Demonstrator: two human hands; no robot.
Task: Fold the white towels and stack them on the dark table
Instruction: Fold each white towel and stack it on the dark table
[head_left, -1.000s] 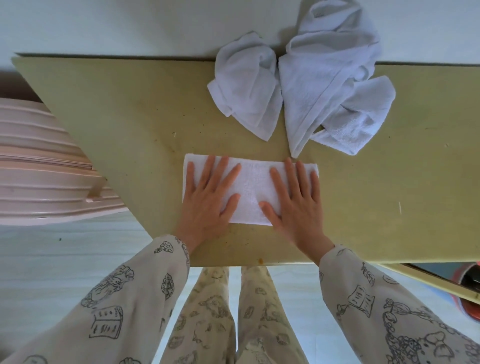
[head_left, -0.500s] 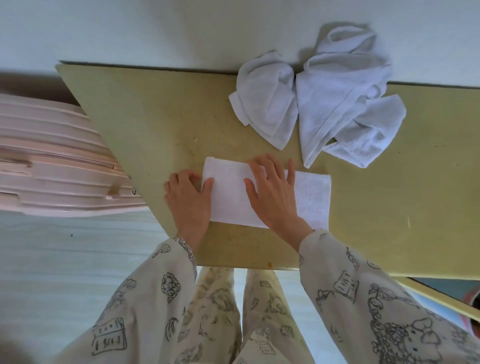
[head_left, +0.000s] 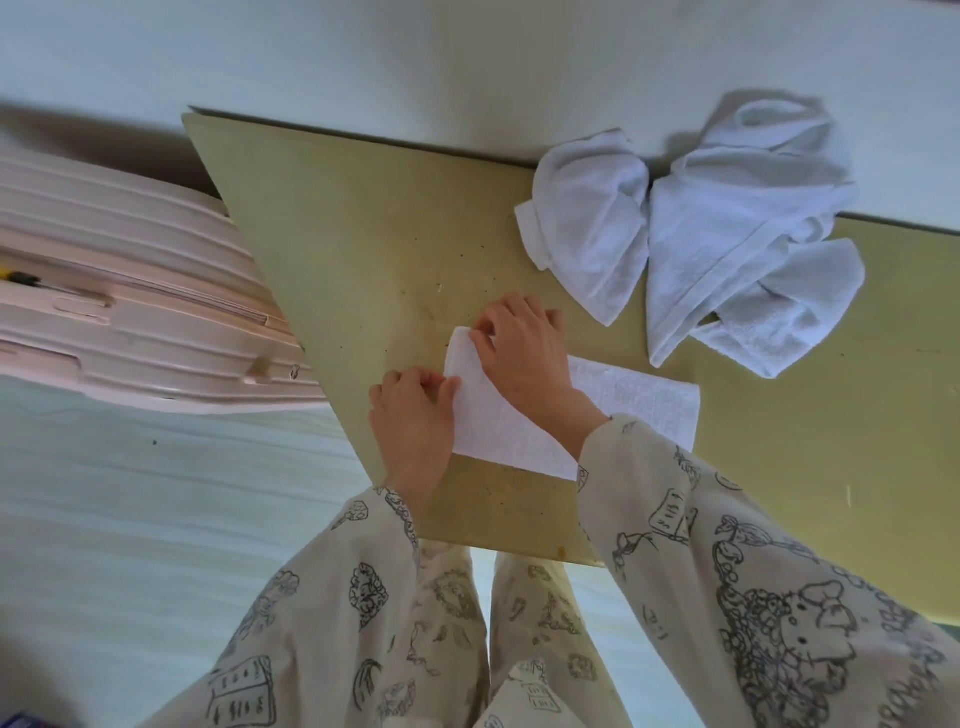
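Observation:
A half-folded white towel (head_left: 639, 402) lies flat on the olive-green table (head_left: 363, 234), near its front edge. My left hand (head_left: 413, 421) pinches the towel's near left corner. My right hand (head_left: 519, 348) reaches across and pinches its far left corner, with the forearm lying over the towel's middle. Two crumpled white towels sit at the back of the table, a smaller one (head_left: 587, 228) and a larger one (head_left: 748, 239) against the wall.
A pale pink ribbed suitcase (head_left: 130, 291) stands left of the table, close to its left edge. A white wall runs behind the table. Light flooring lies below, and my patterned trouser legs show at the front edge.
Both hands left their flat press on the towel and slid to its left end, where their fingers now pinch the two corners. The view shifted left.

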